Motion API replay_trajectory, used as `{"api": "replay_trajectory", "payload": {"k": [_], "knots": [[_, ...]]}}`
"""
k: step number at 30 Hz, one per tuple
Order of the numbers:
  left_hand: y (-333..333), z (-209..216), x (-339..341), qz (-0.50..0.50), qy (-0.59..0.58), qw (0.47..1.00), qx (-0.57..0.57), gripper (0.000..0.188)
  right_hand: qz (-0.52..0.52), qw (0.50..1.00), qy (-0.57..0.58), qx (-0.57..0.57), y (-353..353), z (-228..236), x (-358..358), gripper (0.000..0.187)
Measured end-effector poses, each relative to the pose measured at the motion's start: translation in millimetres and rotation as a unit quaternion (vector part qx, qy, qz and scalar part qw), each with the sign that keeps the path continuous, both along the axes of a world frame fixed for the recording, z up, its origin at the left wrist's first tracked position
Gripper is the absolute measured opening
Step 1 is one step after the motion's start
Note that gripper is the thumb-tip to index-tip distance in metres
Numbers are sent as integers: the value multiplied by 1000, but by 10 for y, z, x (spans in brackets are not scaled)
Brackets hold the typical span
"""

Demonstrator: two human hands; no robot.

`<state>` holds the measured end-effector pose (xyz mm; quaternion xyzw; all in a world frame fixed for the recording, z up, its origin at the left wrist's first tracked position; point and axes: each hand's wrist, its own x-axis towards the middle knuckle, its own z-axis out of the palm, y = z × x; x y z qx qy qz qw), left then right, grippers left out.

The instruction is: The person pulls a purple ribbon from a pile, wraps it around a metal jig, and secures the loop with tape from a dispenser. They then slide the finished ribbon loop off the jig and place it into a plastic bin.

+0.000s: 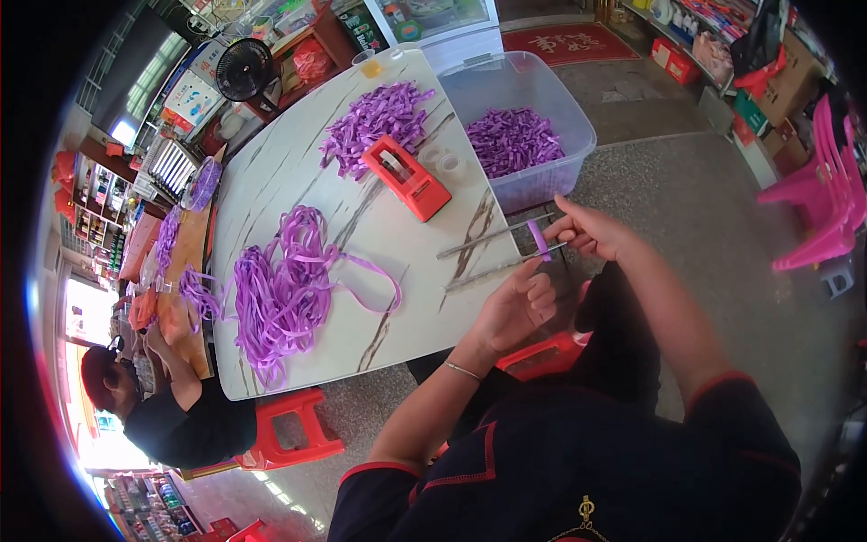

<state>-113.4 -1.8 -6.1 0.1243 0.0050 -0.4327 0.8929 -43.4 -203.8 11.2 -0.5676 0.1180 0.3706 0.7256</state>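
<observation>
Two thin metal rods [474, 242] jut over the right edge of the marble-patterned table. A loop of purple ribbon [539, 238] is wrapped across them near their outer ends. My left hand [521, 305] is closed, fingers curled, its fingertips pinched at the ribbon's lower end. On the other side my right hand [587, 230] touches the ribbon with its index finger; its thumb stands apart and the other fingers are bent. A red tape dispenser [417, 188] sits beyond the rods. To the left lies a tangled heap of long purple ribbon [287, 294].
A pile of short purple pieces [379, 126] lies on the table's [370, 217] far part. Past its right edge stands a clear plastic bin [533, 190] with more pieces. Red stools [293, 425] and pink chairs [826, 194] stand around. Another person [181, 397] works at the left.
</observation>
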Motion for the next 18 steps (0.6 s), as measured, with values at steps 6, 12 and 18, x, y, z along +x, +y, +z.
{"api": "replay_trajectory", "payload": {"k": [6,12,18], "knots": [[-8,-9,1,0,-6,1000,-3,33,36,968,-163,-188,51,-36,-37,30],[-7,2,1,4,4,1000,-3,34,-47,990,-95,-95,64,-306,-93,24],[-21,6,-6,6,1,1000,5,36,-77,985,58,142,83,-818,-45,18]]}}
